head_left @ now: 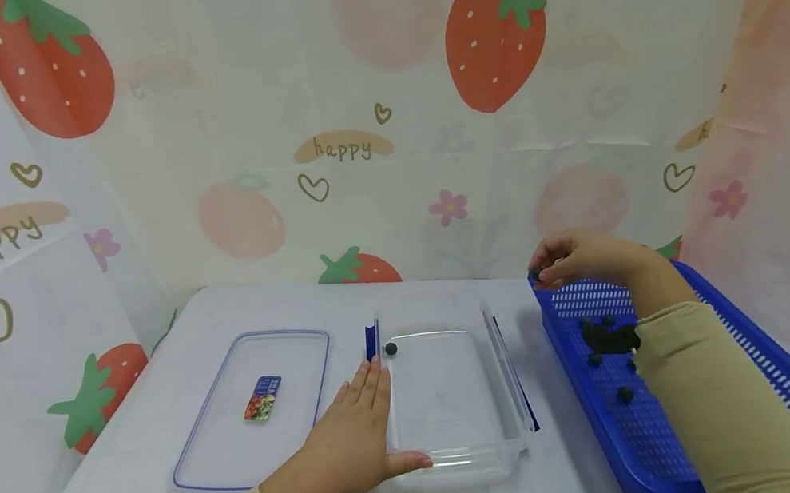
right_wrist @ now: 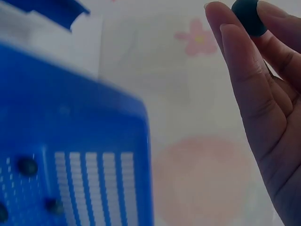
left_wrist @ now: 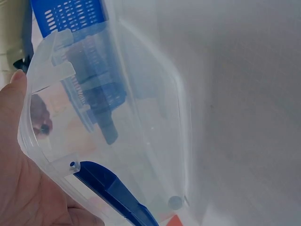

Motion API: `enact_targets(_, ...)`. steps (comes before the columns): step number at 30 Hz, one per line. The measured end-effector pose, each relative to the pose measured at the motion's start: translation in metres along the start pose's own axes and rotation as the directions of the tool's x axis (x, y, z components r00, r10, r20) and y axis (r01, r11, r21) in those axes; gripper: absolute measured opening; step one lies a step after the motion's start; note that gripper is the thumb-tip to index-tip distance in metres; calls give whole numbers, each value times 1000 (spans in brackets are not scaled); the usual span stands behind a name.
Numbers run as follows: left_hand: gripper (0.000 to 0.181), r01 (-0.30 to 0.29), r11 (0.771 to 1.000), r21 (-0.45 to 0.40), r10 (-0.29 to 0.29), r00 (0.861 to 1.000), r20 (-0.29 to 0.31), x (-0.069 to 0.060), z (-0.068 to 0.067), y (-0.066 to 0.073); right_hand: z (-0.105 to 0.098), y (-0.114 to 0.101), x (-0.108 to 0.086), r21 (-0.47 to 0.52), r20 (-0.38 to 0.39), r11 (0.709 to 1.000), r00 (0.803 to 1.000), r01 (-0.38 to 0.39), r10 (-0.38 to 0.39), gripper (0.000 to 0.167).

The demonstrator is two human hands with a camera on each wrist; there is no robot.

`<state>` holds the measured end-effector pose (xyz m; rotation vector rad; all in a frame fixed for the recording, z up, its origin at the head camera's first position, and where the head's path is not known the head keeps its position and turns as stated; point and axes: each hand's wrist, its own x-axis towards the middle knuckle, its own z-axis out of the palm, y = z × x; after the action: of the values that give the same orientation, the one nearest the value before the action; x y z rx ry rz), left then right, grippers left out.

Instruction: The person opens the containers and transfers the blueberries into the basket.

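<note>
My left hand [head_left: 353, 436] rests against the left side of a clear plastic box [head_left: 447, 394], its fingers straight and its thumb on the front rim. One small dark ball [head_left: 391, 349] lies in the box's far left corner. Blue clip flaps [head_left: 513, 375] hang at the box's sides. Over the far left corner of a blue basket [head_left: 587, 427], my right hand [head_left: 587, 258] pinches another small dark ball [right_wrist: 249, 17] between thumb and fingertips. Several more dark balls [head_left: 625, 394] lie in the basket, partly hidden by the right forearm.
A clear lid [head_left: 207, 451] with a blue edge and a colourful label [head_left: 262, 398] lies flat left of the box. The white table [head_left: 150, 465] ends at a curtain [head_left: 439, 250] printed with strawberries. The basket's wall stands between the right arm and the box.
</note>
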<state>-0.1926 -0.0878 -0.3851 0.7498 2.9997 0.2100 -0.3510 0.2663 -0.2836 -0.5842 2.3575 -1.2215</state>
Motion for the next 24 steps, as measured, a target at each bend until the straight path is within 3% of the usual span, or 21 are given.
enact_targets(10,111,-8,1000,16,8,1000,-7,0,0,0,-32,57,-53,75,-136,997,991,3,7,30)
enact_targets(15,111,-3,1000,6,3,1000,-6,0,-1,0,-46,85,-75,130,-181,991,983,-11,35,19)
enact_targets(24,111,-11,1000,13,11,1000,-19,-1,-1,-1,-59,123,-102,269,-197,952,959,-145,202,15)
